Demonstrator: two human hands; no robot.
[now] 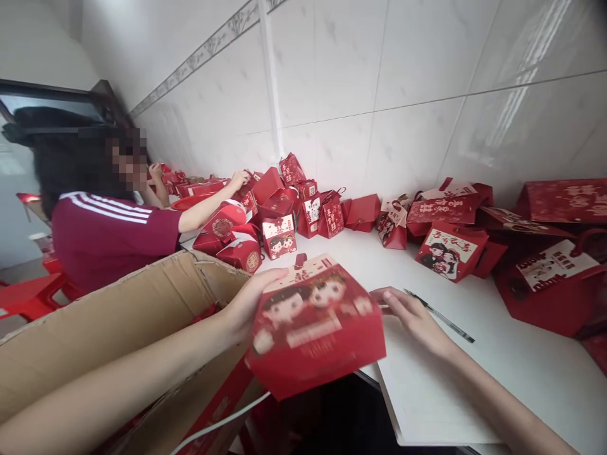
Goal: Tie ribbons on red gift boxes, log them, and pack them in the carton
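Observation:
A red gift box (315,335) printed with a cartoon couple is held up in front of me, tilted and slightly blurred. My left hand (256,303) grips its left side, the thumb on the cream top edge by a small red ribbon loop. At the opposite side, the bent fingers of my right hand (403,309) meet the box's right edge; the fingertips are partly hidden behind it. Just beyond that hand a black pen (441,317) lies on the white table (535,373). Below my right forearm is a white sheet or pad (427,398).
An open cardboard carton (109,322) stands at my left, with red items inside. Several red gift boxes (332,215) line the wall, with larger ones (550,284) at right. A co-worker in a maroon shirt (109,240) reaches among boxes. A white cable (222,417) crosses below.

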